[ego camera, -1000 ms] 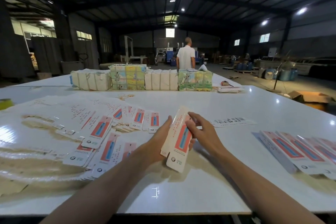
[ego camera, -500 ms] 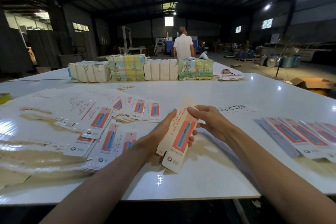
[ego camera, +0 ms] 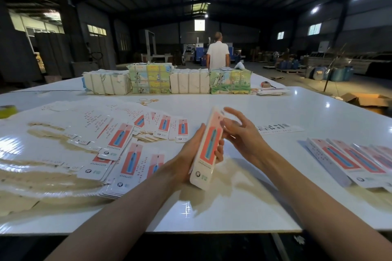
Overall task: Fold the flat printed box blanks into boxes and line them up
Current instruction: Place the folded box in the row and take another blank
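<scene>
Hands: two, both bare, both over the near middle of the table (ego camera: 233, 207).
Left hand (ego camera: 186, 161): gripped one box (ego camera: 209, 148) from behind, thumb along its left edge, fingertips curled round its right edge.
Right hand (ego camera: 241, 135): fingers loosely spread and blurred beside the box's top end, closed on nothing; whether they touched the box could not be told.
Box: one, held clear of the table between the hands, tilted with its top end away from the person.
Box look: long, narrow and white, with rounded ends; a red panel with a blue upright shape ran down its front, small print and two logos sat below.
Blanks (ego camera: 118, 144): a fanned, overlapping heap lay flat to the left, too many to count; same red and blue print, some showing dotted text.
Boxes (ego camera: 350, 159): a row at the right edge, side by side and touching; at least four showed, and the row ran out of view.
Bundles (ego camera: 167, 79): four strapped packs in a line at the far edge, two plain white, two with pictures.
Strip (ego camera: 280, 128): one printed strip lay flat beyond the right hand.
Person (ego camera: 218, 53): one, in a white shirt, stood behind the bundles, back turned.
</scene>
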The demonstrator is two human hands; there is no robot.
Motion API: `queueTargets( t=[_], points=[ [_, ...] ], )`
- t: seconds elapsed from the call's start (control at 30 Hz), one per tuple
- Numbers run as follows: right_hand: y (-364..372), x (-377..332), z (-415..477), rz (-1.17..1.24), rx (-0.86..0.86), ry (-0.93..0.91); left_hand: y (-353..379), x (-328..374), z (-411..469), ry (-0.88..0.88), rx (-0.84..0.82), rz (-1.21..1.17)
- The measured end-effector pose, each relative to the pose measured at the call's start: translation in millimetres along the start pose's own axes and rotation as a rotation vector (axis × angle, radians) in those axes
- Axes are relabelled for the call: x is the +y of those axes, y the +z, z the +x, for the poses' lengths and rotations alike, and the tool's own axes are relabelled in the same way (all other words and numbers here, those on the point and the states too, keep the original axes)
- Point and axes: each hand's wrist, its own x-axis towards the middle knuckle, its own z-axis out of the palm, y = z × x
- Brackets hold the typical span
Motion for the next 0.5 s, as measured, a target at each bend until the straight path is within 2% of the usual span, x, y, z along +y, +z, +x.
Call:
queueTargets(
  t=[0.07,0.17,0.27,0.4,0.5],
  points=[
    [2.5,4.0,-0.5,-0.029,-0.002,0.015,-3.1,3.1,2.0,0.02,-0.033,-0.115],
    [7.4,8.6,-3.5,-0.104,-0.024,0.006,-4.4,1.2,0.2,0.052,-0.051,-0.093],
    [8.1,7.0,-6.4,-0.161,0.015,-0.059,-5.2,-3.5,1.3,0.13,0.102,0.137],
    [1.3,5.5,-5.8,-0.256,0.079,-0.052,-1.0,-7.9,0.8,0.364,0.275,0.543],
    [0.8,5.4,-5.1,-0.321,0.067,-0.038,3.1,0.0,-3.7,0.415,0.292,0.641]
  ],
)
